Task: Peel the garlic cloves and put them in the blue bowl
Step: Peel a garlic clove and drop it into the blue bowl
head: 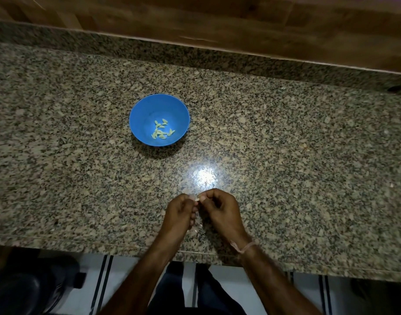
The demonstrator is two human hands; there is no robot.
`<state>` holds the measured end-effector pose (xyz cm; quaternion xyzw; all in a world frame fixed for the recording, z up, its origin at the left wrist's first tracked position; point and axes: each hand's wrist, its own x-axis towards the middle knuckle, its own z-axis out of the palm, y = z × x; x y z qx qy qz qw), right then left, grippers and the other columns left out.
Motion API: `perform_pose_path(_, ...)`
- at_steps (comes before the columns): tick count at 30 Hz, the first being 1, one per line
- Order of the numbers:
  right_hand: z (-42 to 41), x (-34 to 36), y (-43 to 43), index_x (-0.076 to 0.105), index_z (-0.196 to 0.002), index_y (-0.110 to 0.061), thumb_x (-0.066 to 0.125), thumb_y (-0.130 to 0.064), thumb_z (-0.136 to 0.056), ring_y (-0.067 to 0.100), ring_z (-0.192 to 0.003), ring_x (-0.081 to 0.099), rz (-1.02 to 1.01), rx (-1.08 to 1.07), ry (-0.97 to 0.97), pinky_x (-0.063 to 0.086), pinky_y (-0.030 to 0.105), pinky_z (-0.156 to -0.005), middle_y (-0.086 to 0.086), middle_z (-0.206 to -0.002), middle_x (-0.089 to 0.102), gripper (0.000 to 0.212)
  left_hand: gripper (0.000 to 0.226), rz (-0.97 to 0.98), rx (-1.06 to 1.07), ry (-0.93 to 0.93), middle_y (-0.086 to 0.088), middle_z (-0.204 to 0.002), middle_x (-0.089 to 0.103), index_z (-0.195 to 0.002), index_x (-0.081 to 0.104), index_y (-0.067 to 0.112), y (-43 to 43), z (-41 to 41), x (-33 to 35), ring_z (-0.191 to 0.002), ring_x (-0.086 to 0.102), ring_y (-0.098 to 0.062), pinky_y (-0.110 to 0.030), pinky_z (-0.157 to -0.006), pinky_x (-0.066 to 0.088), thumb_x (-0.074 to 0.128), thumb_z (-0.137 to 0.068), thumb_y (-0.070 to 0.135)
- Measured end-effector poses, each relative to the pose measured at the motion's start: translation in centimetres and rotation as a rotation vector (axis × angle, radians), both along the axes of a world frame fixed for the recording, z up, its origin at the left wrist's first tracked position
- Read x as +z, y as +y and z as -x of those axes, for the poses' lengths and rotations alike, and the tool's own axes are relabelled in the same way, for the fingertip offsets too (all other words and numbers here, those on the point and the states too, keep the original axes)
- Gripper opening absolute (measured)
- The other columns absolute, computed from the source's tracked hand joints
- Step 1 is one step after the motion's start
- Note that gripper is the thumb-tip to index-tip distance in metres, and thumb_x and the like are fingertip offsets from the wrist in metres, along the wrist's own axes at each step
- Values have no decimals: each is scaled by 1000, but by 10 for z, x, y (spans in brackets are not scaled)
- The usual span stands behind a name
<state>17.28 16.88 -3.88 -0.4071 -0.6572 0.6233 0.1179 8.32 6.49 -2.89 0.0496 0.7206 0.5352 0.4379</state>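
the garlic clove (197, 198) is pinched between my left hand (181, 211) and right hand (220, 209), both curled on it over the near part of the granite counter (308, 155). i judge it's mid-peel: next it has to be stripped clean, then go forward to the blue bowl (136, 114), well apart, where peeled cloves (162, 131) lie. i can read no label or writing.

L hand (180, 212) + R hand (220, 210) on clove (197, 198), blue bowl (145, 114) beyond
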Motion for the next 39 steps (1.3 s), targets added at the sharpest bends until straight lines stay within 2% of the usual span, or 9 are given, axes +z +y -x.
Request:
perform_pose_path(8, -1, -5, -2, 76, -86, -13, 71, -25, -99, 29, -79, 72, 11, -51, -64, 59, 44, -75, 7, -78, 75, 18, 20, 178, -94, 650, 6, -94, 61, -106, 61, 21, -7, -4, -14, -83, 58, -7, -26, -69, 47, 63, -94, 5)
perform_pose_path(14, 1, -3, -3, 77, -84, -9, 75, -29, -96, 25, -70, 64, 215, -91, 40, 53, 42, -68, 17, -78, 73, 23, 8, 44, -113, 690, 14, -98, 66, -106, 69, 26, -13, -2, -7, -88, 62, 0, -30, -70, 54, 64, -100, 22)
perform_pose_path(19, 7, -1, -11, 78, -90, -3, 76, -21, -95, 38, -81, 68, 408, -112, 147, 54, 50, -81, 23, -91, 76, 19, 11, 16, -66, 723, 13, -86, 67, -93, 69, 27, -17, -1, -6, -80, 64, -5, -38, -64, 54, 67, -99, 18)
perform_pose_path(24, 8, -7, 0, 76, -116, -14, 65, -16, -101, 12, -109, 68, -330, 62, -13, 57, 43, -96, -3, -114, 74, 19, 13, 162, 67, 788, 8, -90, 65, -96, 65, 27, -32, 34, -16, -78, 63, -10, -31, -62, 53, 65, -98, 15)
perform_pose_path(27, -6, -14, 5, 42, -157, -18, 47, -45, -108, 16, -151, 33, -685, 314, -199, 28, 40, -125, 1, -164, 39, 57, 24, 247, 107, 845, 0, -110, 59, -117, 63, 19, -46, 58, -24, -95, 61, -18, -33, -72, 52, 68, -95, 12)
perform_pose_path(29, -25, -14, 0, 7, -167, -19, 37, -61, -106, 14, -161, -3, -776, 507, -325, 0, 43, -130, 0, -175, -1, 80, 29, 267, 96, 865, 0, -115, 53, -123, 59, 17, -57, 57, -25, -100, 57, -17, -34, -73, 50, 68, -96, 18)
perform_pose_path(31, -41, -14, -13, -11, -165, -18, 38, -72, -99, 19, -159, -19, -845, 694, -424, -9, 57, -128, 2, -173, -20, 99, 27, 261, 89, 845, 1, -114, 52, -124, 58, 18, -64, 42, -24, -99, 56, -16, -32, -71, 47, 64, -99, 24)
perform_pose_path(33, -39, -18, -25, -12, -165, -17, 38, -79, -94, 24, -159, -21, -938, 766, -447, -4, 67, -124, 4, -172, -23, 106, 24, 269, 81, 829, 3, -113, 54, -122, 59, 20, -69, 25, -25, -97, 57, -15, -30, -68, 45, 63, -99, 25)
perform_pose_path(39, 45, -38, 13, -11, -165, -11, 31, -73, -103, 26, -158, -22, -950, 508, -440, -11, 61, -126, 10, -172, -20, 96, 31, 323, -34, 868, 7, -117, 56, -122, 58, 26, -48, -7, -31, -105, 55, -17, -35, -73, 48, 69, -94, 18)
